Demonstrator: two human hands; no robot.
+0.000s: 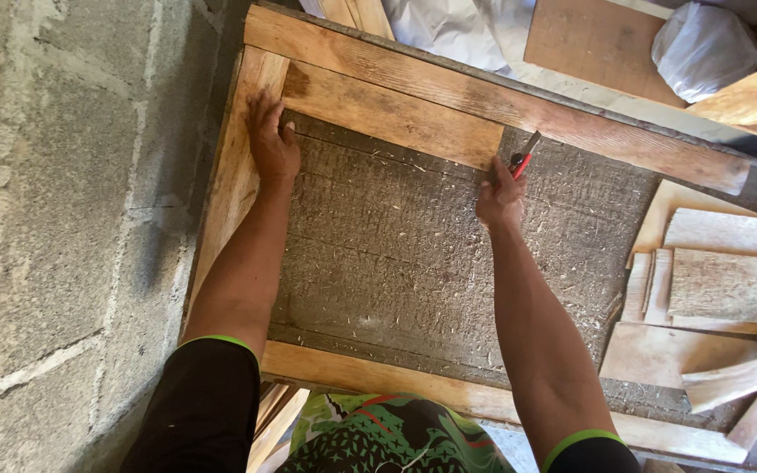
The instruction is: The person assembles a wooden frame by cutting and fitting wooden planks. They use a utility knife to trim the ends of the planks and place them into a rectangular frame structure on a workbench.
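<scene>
A rough wooden frame [484, 96] lies on a grey, straw-flecked board [396, 254]. A shorter plank [387, 114] sits inside the frame, against its far rail. My left hand [271, 140] presses flat on the frame's left rail, close to the plank's left end. My right hand [501, 194] is closed around a red-handled tool [523, 156], maybe a pencil or a small cutter. Its tip rests at the plank's right end.
A grey block wall [63, 219] stands at the left. Several loose wood offcuts [720, 289] lie at the right. A white bag [703, 48] and a brown board [593, 39] are at the back. The frame's near rail [378, 378] runs close to my body.
</scene>
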